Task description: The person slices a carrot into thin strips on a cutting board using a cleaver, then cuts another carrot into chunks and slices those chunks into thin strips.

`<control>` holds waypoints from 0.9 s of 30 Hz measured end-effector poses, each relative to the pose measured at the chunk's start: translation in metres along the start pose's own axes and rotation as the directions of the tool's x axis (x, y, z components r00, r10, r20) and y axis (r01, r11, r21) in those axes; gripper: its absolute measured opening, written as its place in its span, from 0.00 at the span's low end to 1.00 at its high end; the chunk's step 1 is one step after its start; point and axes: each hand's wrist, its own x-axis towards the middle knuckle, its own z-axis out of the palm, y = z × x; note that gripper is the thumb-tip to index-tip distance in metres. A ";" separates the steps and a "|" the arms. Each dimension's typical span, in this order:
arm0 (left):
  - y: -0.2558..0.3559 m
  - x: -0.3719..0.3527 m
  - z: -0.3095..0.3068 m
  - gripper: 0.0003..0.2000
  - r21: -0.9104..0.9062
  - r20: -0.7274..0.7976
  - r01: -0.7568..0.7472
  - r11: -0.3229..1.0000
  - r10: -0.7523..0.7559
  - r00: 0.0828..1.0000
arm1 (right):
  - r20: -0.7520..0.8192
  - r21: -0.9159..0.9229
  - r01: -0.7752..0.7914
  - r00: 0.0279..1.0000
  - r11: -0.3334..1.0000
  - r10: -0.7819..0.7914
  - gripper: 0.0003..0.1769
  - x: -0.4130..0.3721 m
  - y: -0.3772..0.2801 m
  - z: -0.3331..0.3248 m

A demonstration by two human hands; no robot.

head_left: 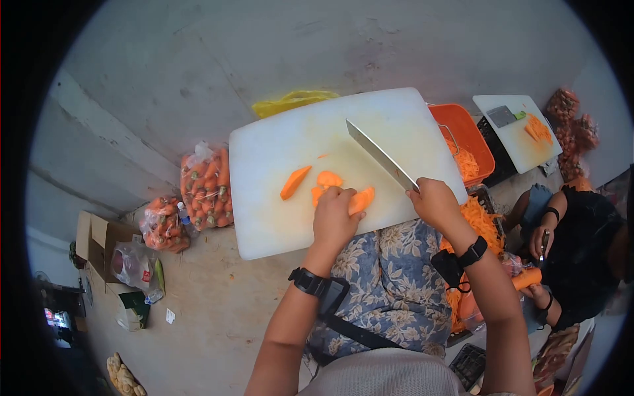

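Observation:
On the white cutting board [277, 148], my left hand [333, 214] is closed over sliced carrot pieces [362, 199], its fingers partly hiding them. More cut carrot [328, 177] lies just beyond the fingertips. To the left sits a separate carrot chunk [295, 182], with a small sliver near it. My right hand [436, 204] grips the handle of a kitchen knife [380, 153] with a broad blade. Its blade slants up and left over the board, apart from the carrot.
Bags of carrots [206, 185] stand left of the board. An orange bin [479, 142] of carrot shreds is at the right, beside a second board [522, 153] carrying a cleaver [503, 116]. Another person [588, 244] at right holds a carrot [526, 278] and a tool.

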 end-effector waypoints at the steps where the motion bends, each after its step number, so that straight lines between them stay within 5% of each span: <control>1: 0.001 -0.001 0.001 0.24 -0.009 0.030 -0.004 1.000 0.005 1.000 | 0.009 -0.009 0.002 1.000 1.000 -0.002 0.14 -0.002 0.002 -0.002; 7: 0.000 -0.006 0.007 0.27 -0.087 -0.049 -0.069 0.994 0.065 0.997 | 0.241 0.248 -0.009 0.969 0.969 -0.053 0.12 -0.017 0.004 -0.017; 9: -0.008 -0.010 0.010 0.26 -0.148 -0.038 -0.051 0.988 0.045 0.998 | 0.416 0.380 -0.225 0.908 0.897 0.052 0.12 -0.021 -0.010 -0.030; 14: -0.010 -0.014 0.012 0.24 -0.236 -0.062 -0.023 0.971 0.009 0.998 | 0.396 0.317 -0.173 0.917 0.932 0.035 0.14 -0.036 -0.028 -0.017; 16: -0.008 -0.014 0.011 0.23 -0.172 -0.091 -0.088 0.981 0.073 0.993 | 0.270 0.162 0.032 0.960 0.986 -0.075 0.14 -0.041 -0.026 -0.012; 23: -0.010 -0.012 0.004 0.23 -0.136 -0.039 -0.106 0.985 0.101 0.994 | 0.300 0.302 -0.035 0.952 0.953 -0.060 0.14 -0.052 -0.012 -0.008; 27: -0.012 -0.013 0.001 0.24 -0.184 -0.003 -0.123 0.975 0.125 0.992 | 0.217 0.284 0.067 0.967 0.957 -0.132 0.10 -0.050 0.003 -0.007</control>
